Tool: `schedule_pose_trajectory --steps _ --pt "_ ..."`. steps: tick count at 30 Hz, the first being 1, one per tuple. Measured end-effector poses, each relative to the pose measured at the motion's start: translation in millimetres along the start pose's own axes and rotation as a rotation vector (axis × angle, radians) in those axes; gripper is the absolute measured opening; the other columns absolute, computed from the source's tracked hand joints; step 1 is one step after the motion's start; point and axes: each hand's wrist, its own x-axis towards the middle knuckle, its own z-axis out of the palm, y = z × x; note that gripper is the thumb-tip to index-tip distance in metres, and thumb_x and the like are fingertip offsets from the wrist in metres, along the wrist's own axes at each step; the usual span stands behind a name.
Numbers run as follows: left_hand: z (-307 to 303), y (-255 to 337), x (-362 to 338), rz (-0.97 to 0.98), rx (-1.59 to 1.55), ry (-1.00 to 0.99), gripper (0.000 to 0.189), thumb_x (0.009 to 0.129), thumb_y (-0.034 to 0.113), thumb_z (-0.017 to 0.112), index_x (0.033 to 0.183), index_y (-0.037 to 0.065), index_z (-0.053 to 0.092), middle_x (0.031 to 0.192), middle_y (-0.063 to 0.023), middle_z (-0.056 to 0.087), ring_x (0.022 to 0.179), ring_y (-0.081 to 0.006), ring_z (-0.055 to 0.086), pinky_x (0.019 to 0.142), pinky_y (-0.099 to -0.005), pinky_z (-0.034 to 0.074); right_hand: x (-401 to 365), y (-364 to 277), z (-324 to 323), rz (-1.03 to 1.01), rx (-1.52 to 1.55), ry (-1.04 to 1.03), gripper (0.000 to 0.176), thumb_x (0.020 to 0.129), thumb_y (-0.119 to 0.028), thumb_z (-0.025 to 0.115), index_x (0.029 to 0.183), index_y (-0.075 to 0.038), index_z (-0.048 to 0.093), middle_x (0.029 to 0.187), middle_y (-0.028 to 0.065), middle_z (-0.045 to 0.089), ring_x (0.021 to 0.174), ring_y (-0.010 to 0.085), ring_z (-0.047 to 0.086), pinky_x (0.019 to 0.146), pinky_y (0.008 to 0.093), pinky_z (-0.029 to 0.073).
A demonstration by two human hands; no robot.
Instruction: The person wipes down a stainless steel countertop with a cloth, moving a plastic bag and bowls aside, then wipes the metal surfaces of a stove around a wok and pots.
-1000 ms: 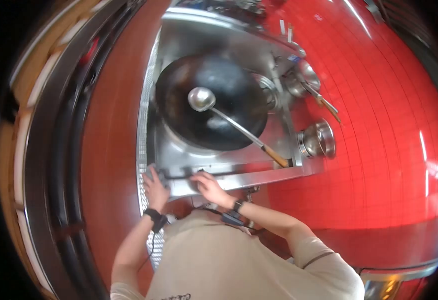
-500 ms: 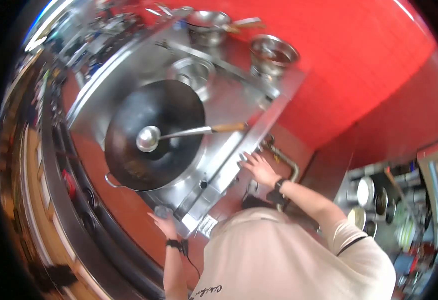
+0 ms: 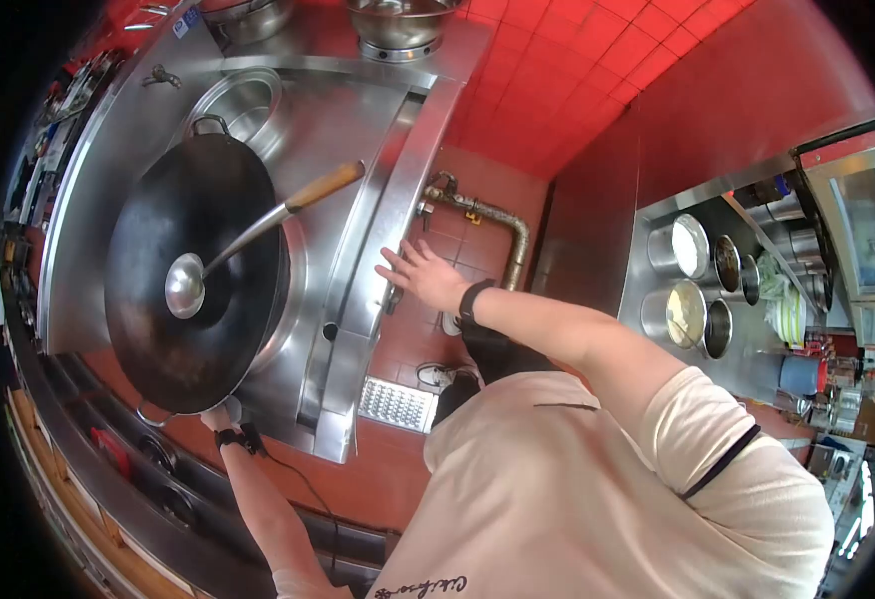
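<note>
Avoiding the ladle (image 3: 250, 238) is advised: at three o'clock from the wok (image 3: 228, 304), the right hand (image 3: 432, 279) has fingers spread; at six, the left hand's (image 3: 215, 419) cannot be judged.

Lower left, the left hand (image 3: 216, 415) shows too small to tell its grip; the top edge crops a bowl (image 3: 398, 34) and pot (image 3: 254, 26).

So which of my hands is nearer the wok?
Left: your left hand is close beside the wok, while your right hand is farther off, by the stove's front edge.
</note>
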Motion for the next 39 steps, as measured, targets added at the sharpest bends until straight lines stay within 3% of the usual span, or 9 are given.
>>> schedule_pose_trajectory --steps 4,10,15,19,22,25,29,32,39 --pt "20 15 -50 -0.005 -0.047 0.264 0.08 0.086 0.037 0.066 0.153 0.027 0.025 0.123 -0.0295 0.061 0.105 -0.0517 0.06 0.092 -0.0572 0.047 -2 -8 -3 0.02 -0.141 -0.021 0.088 0.085 -0.033 0.066 0.157 -0.014 0.019 0.16 0.0142 0.023 0.139 0.0353 0.035 0.109 0.052 0.035" --pt "17 78 -155 0.018 0.028 0.261 0.08 0.091 0.016 0.058 0.156 0.029 0.013 0.117 -0.0348 0.061 0.106 -0.0511 0.06 0.092 -0.0578 0.049 -7 -23 -5 0.103 0.258 0.043 0.081 0.081 -0.016 0.066 0.151 0.001 0.027 0.157 0.0255 0.023 0.137 0.0438 0.036 0.103 0.0498 0.042" --pt "34 64 -198 -0.085 -0.003 0.158 0.094 0.088 0.028 0.059 0.156 0.009 -0.003 0.118 -0.0369 0.06 0.107 -0.0528 0.058 0.092 -0.0563 0.046 -11 -21 -3 0.097 0.332 0.074 0.075 0.085 -0.01 0.059 0.152 -0.001 0.027 0.157 0.0243 0.023 0.137 0.0446 0.036 0.103 0.0516 0.042" --pt "43 38 -232 -0.119 -0.177 0.021 0.095 0.086 0.033 0.064 0.154 -0.002 0.008 0.14 -0.0336 0.046 0.127 -0.0441 0.05 0.105 -0.0451 0.04 -11 -22 7 0.118 0.351 0.166 0.082 0.082 -0.005 0.061 0.154 -0.006 0.022 0.16 0.0215 0.018 0.134 0.0442 0.041 0.103 0.0485 0.044" --pt "47 43 -269 -0.125 -0.469 -0.081 0.08 0.088 0.026 0.066 0.149 -0.007 0.026 0.141 -0.0234 0.048 0.127 -0.0326 0.051 0.105 -0.0386 0.04 -11 -19 4 0.13 0.439 0.083 0.081 0.08 -0.001 0.059 0.154 -0.007 0.025 0.159 0.0234 0.019 0.097 0.0384 0.065 0.081 0.0428 0.057" --pt "48 44 -271 -0.075 -0.746 -0.138 0.063 0.091 0.017 0.064 0.144 -0.006 0.038 0.134 -0.0154 0.055 0.119 -0.0244 0.055 0.101 -0.0351 0.044 -14 -13 -3 0.109 0.444 0.109 0.071 0.079 -0.001 0.057 0.147 -0.004 0.037 0.157 0.0248 0.026 0.076 0.0315 0.066 0.07 0.0397 0.057" --pt "37 65 -247 -0.277 -0.733 -0.169 0.053 0.09 0.017 0.07 0.135 -0.002 0.049 0.126 -0.0103 0.06 0.109 -0.0232 0.061 0.092 -0.0367 0.05 -10 19 -22 0.001 0.396 -0.041 0.067 0.083 -0.003 0.055 0.147 -0.016 0.042 0.159 0.0125 0.028 0.081 0.03 0.069 0.071 0.0402 0.058" --pt "45 41 -203 -0.245 -0.706 -0.094 0.037 0.089 0.026 0.069 0.117 0.003 0.061 0.094 -0.0065 0.069 0.074 -0.0219 0.069 0.055 -0.0355 0.053 -1 49 -19 -0.078 0.492 -0.09 0.066 0.083 -0.007 0.057 0.144 -0.032 0.047 0.159 -0.005 0.03 0.085 0.0296 0.069 0.074 0.0423 0.057" --pt "23 59 -174 -0.412 -0.693 -0.074 0.053 0.085 0.024 0.075 0.129 0.001 0.055 0.112 -0.0119 0.065 0.093 -0.027 0.067 0.075 -0.0406 0.055 9 59 -4 -0.166 0.587 -0.173 0.068 0.085 -0.007 0.058 0.147 -0.032 0.043 0.161 -0.0056 0.023 0.098 0.032 0.066 0.085 0.0411 0.054"
